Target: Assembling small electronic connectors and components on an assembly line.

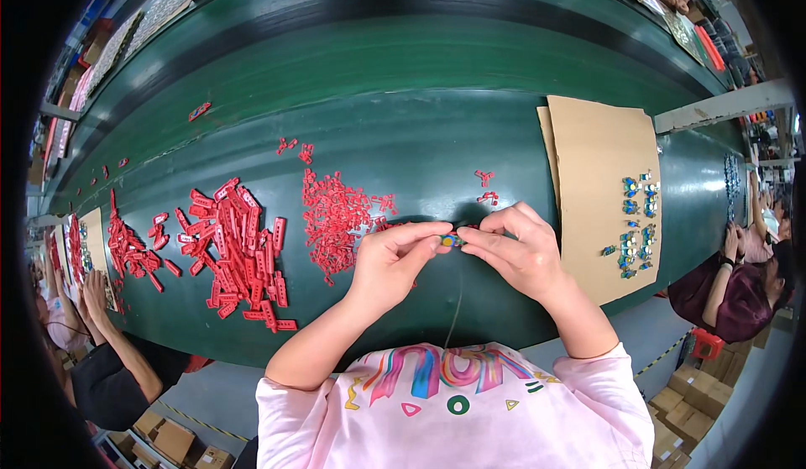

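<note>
Small blue-and-yellow plastic piece [451, 240], with a bit of red at its far side, sits pinched between the fingertips of both hands just above the green belt-like desk [403, 125], right in front of the person in the pink printed shirt [453, 402]. The left hand [393, 261] has its grip closed on the piece's left end, thumb and forefinger pressed together around it. The right hand [519, 253] has its grip clamped on the right end in the same way, its other fingers curled above. The two hands nearly touch at the fingertips.

Just behind the left hand lies a loose heap of tiny red plastic parts [338, 217], and a few stray ones [484, 185] lie beyond the right hand. Further to the left is a bigger pile of long red plastic strips [239, 251], and beyond that another scatter of red bits [130, 251].

To the right of the right hand, a flat sheet of brown cardboard [592, 150] rests on the desk, carrying a cluster of small blue-and-yellow assembled pieces [635, 225] toward its right edge, well apart from the hands.

Another person in a dark top [113, 368] works at the lower left, and another in a maroon top [730, 288] sits at the right. Cardboard boxes [172, 437] stand on the floor below.
</note>
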`<state>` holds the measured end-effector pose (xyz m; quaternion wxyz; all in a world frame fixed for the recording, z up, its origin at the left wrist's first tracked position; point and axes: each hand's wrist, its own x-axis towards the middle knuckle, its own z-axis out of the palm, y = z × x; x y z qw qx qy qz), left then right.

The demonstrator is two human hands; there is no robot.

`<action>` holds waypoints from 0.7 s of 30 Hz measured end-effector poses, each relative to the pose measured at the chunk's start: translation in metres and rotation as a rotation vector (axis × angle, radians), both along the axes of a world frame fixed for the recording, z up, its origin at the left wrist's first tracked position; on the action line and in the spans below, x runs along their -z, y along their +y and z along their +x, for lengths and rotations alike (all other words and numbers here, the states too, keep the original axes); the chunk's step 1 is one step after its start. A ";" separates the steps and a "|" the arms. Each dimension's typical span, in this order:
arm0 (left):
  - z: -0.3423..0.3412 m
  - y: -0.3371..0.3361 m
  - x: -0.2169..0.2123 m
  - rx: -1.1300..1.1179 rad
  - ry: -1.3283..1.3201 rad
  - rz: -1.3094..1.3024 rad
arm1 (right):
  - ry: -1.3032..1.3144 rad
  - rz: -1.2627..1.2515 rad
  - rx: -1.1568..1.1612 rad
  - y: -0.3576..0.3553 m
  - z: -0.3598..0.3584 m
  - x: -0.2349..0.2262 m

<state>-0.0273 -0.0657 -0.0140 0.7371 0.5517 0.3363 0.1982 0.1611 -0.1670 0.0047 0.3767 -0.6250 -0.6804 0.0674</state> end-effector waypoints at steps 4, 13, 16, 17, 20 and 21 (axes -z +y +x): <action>0.001 -0.004 0.001 -0.072 -0.021 0.026 | 0.180 -0.063 0.026 0.001 -0.006 0.001; 0.005 -0.002 0.002 -0.065 -0.053 0.342 | 0.807 -0.401 0.028 0.001 -0.005 0.010; 0.014 0.015 -0.006 -0.009 0.047 0.426 | 0.564 -0.329 0.076 0.012 -0.007 0.010; 0.018 0.022 -0.008 0.008 0.082 0.453 | 0.483 -0.305 0.089 0.015 -0.008 0.010; 0.034 0.052 -0.011 -0.063 -0.012 0.581 | 0.509 -0.218 0.140 0.031 -0.013 0.007; 0.038 0.071 -0.014 -0.109 0.006 0.600 | 0.521 -0.173 0.163 0.036 -0.014 0.007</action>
